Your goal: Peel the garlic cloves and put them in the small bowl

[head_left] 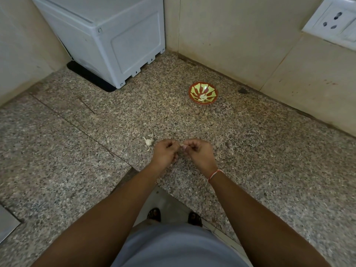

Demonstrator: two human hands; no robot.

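My left hand (pixel 165 152) and my right hand (pixel 198 153) meet over the speckled granite counter, fingers curled. Between their fingertips they pinch a small pale garlic clove (pixel 182 145), mostly hidden by the fingers. Just left of my left hand, the rest of a garlic bulb (pixel 148 141) lies on the counter with scraps of skin beside it. The small bowl (pixel 212 87), red-rimmed with a yellow-green pattern, stands further back to the right and holds a few pale peeled cloves (pixel 203 97).
A white boxy appliance (pixel 107 35) on a black mat (pixel 90 78) fills the back left corner. Beige tiled walls close the counter at the back and right, with a white socket plate (pixel 333 22) up right. The counter's front edge runs near my body.
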